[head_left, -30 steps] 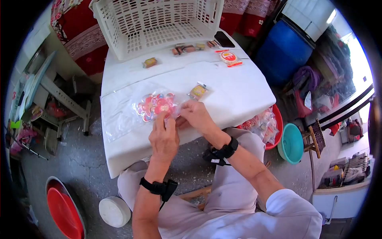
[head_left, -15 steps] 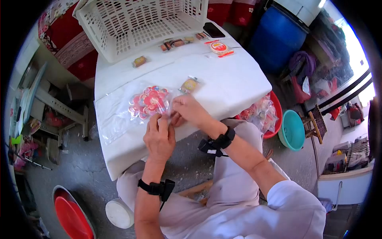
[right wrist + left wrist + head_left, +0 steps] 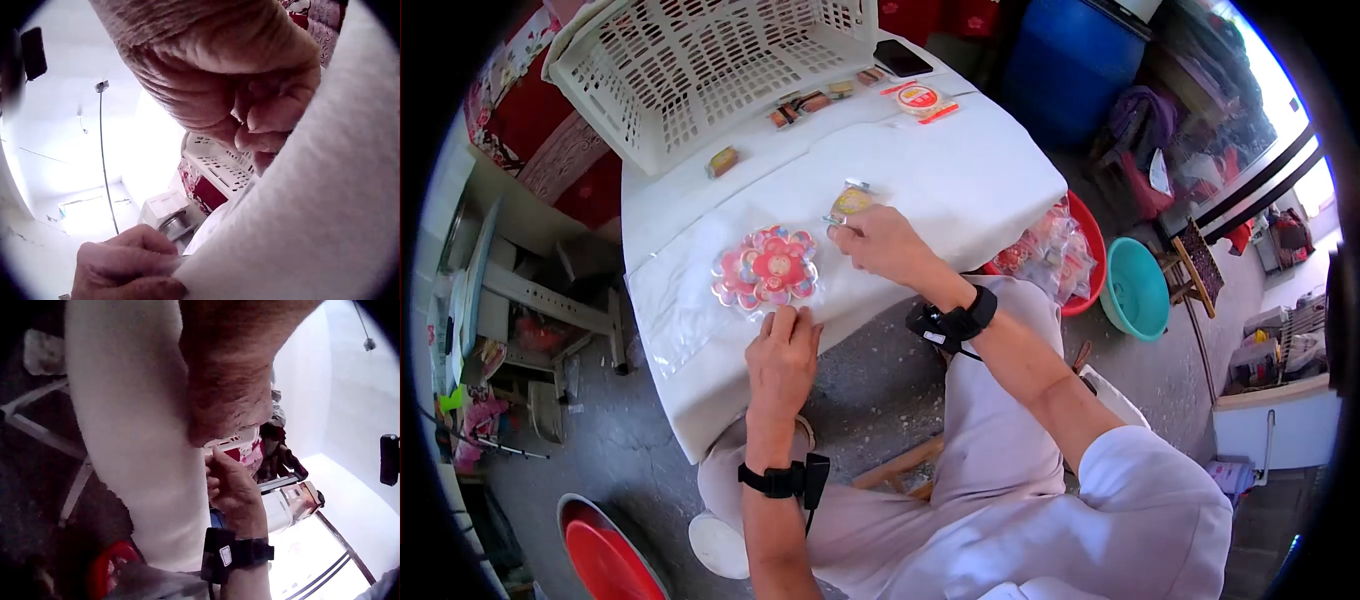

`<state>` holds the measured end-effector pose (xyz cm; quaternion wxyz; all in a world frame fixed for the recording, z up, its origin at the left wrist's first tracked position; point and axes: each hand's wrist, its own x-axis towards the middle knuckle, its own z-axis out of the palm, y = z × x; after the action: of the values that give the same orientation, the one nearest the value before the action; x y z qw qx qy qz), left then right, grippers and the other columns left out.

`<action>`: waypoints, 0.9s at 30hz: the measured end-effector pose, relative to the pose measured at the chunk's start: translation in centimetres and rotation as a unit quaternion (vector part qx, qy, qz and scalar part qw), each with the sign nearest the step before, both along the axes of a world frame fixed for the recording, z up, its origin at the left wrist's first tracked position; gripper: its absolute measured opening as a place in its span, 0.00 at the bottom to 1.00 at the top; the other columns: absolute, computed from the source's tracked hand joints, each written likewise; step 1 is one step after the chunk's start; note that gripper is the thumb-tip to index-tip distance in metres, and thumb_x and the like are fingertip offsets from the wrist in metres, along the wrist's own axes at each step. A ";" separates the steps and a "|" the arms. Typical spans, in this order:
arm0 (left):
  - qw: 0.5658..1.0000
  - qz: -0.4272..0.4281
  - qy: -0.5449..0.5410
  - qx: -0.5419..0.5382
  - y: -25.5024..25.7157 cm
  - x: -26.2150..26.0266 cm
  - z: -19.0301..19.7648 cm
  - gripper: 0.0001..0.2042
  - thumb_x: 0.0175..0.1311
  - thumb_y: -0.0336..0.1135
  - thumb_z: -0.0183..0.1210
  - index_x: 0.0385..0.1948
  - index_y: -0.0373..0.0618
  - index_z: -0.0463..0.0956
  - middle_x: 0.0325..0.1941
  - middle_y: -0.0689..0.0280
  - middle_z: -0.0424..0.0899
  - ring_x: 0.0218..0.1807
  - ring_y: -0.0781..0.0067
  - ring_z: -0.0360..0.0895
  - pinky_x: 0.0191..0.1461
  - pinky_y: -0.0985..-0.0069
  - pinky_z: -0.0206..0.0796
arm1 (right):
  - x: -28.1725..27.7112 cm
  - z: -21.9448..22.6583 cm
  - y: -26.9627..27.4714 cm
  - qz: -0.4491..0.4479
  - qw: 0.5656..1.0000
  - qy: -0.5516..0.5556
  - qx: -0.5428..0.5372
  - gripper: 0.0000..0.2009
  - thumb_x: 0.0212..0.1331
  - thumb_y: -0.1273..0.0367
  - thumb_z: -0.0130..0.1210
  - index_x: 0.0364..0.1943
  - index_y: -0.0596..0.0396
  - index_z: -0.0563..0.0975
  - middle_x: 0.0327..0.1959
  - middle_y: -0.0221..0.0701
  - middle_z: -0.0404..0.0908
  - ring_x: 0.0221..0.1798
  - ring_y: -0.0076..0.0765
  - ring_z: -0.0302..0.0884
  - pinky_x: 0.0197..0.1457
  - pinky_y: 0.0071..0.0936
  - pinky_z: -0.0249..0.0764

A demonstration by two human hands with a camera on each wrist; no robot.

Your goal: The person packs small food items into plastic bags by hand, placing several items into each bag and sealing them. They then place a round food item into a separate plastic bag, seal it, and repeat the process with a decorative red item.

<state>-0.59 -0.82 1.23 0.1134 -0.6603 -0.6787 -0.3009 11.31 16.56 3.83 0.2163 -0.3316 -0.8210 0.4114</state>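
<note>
A clear plastic bag (image 3: 690, 285) lies flat on the table, with pink-red flower-shaped pieces (image 3: 772, 264) in it. At the bag's near edge, my left hand (image 3: 782, 362) pinches the film between thumb and fingers. My right hand (image 3: 887, 252) is farther right, its fingers curled and the fingertips right at the near end of a small wrapped packet (image 3: 855, 197) with a yellow label. I cannot tell whether they grip it. In the right wrist view the right hand (image 3: 250, 81) hides its own fingertips, and the left hand (image 3: 125, 265) shows low at the table edge.
A white slotted crate (image 3: 700, 75) stands at the table's back. Before it lie several small wrapped packets (image 3: 800, 107), a round red-and-white packet (image 3: 917, 97) and a phone (image 3: 903, 58). Right of the table are a red basin (image 3: 1090, 255) holding bagged items and a teal basin (image 3: 1135, 290).
My right hand has left the bag's edge and moved right to the wrapped packet. The left hand stays at the bag's near edge. The head view has shifted and turned.
</note>
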 end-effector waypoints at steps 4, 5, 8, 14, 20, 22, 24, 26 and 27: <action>0.995 -0.033 -0.012 0.091 -0.3 -0.4 0.0 0.06 0.48 0.25 0.61 0.28 0.38 0.75 0.28 0.62 0.69 0.27 0.62 0.72 0.28 0.69 0.67 | 1.1 2.4 -1.2 -0.028 0.977 -0.047 -0.204 0.25 0.61 0.51 0.48 0.23 0.64 0.76 0.15 0.34 0.75 0.18 0.25 0.74 0.18 0.22 0.70; 0.995 -0.035 -0.013 0.093 -0.4 -0.2 0.2 0.06 0.48 0.25 0.61 0.28 0.38 0.75 0.28 0.62 0.69 0.27 0.62 0.72 0.28 0.69 0.67 | 1.5 2.5 -1.6 -0.031 0.978 -0.048 -0.202 0.25 0.61 0.51 0.48 0.23 0.64 0.76 0.15 0.34 0.75 0.18 0.25 0.74 0.18 0.22 0.70; 0.988 -0.026 -0.034 0.150 -0.3 0.7 1.1 0.04 0.49 0.24 0.60 0.26 0.39 0.75 0.27 0.63 0.69 0.27 0.64 0.72 0.27 0.70 0.66 | 2.8 2.2 -3.7 -0.016 0.941 -0.016 -0.337 0.30 0.60 0.46 0.46 0.30 0.67 0.77 0.20 0.39 0.79 0.21 0.29 0.78 0.19 0.23 0.74; 0.987 -0.111 0.055 0.099 -1.1 3.7 1.4 0.07 0.50 0.25 0.61 0.31 0.38 0.75 0.28 0.65 0.69 0.27 0.68 0.73 0.27 0.72 0.66 | 3.0 -2.1 -6.4 -0.022 0.905 0.216 -0.365 0.20 0.60 0.56 0.52 0.35 0.64 0.76 0.28 0.34 0.81 0.23 0.26 0.79 0.21 0.23 0.76; 0.977 -0.163 0.009 0.139 -2.4 4.1 1.9 0.13 0.54 0.31 0.63 0.39 0.36 0.75 0.36 0.58 0.75 0.31 0.61 0.75 0.29 0.69 0.68 | 12.3 1.9 -7.8 -0.056 0.982 0.181 -0.029 0.11 0.59 0.62 0.53 0.33 0.57 0.79 0.21 0.24 0.74 0.23 0.17 0.70 0.25 0.19 0.65; 0.979 -0.121 -0.015 0.164 -2.4 2.8 2.1 0.17 0.53 0.32 0.63 0.44 0.36 0.74 0.34 0.57 0.76 0.31 0.58 0.75 0.30 0.67 0.66 | 16.7 3.3 -7.0 -0.105 0.979 0.098 0.145 0.12 0.59 0.62 0.52 0.29 0.57 0.79 0.24 0.24 0.76 0.23 0.18 0.70 0.25 0.21 0.66; 0.983 -0.079 -0.033 0.161 -2.4 1.1 2.2 0.15 0.55 0.31 0.62 0.43 0.37 0.74 0.34 0.57 0.76 0.30 0.60 0.74 0.28 0.68 0.65 | 21.0 2.6 -5.8 -0.194 0.953 0.189 0.135 0.12 0.59 0.64 0.51 0.29 0.58 0.79 0.27 0.25 0.79 0.23 0.19 0.70 0.25 0.21 0.66; 0.986 -0.032 -0.047 0.158 -2.4 -0.7 2.2 0.13 0.56 0.31 0.61 0.42 0.37 0.75 0.33 0.57 0.76 0.29 0.62 0.73 0.26 0.70 0.64 | 26.4 1.4 -4.0 -0.325 0.899 0.278 -0.096 0.10 0.60 0.66 0.50 0.34 0.60 0.78 0.30 0.28 0.81 0.25 0.21 0.73 0.26 0.22 0.68; 0.986 0.020 -0.054 0.157 -2.5 -1.6 2.3 0.12 0.57 0.30 0.60 0.42 0.36 0.75 0.34 0.56 0.77 0.29 0.62 0.73 0.26 0.70 0.64 | 29.3 1.2 -2.7 -0.368 0.897 0.233 -0.074 0.10 0.60 0.68 0.50 0.36 0.61 0.77 0.31 0.29 0.81 0.27 0.22 0.75 0.27 0.22 0.70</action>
<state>-2.16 -3.31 3.56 0.1849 -0.6037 -0.6409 -0.4367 40.64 13.91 5.04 0.5118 -0.5197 -0.5338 0.4278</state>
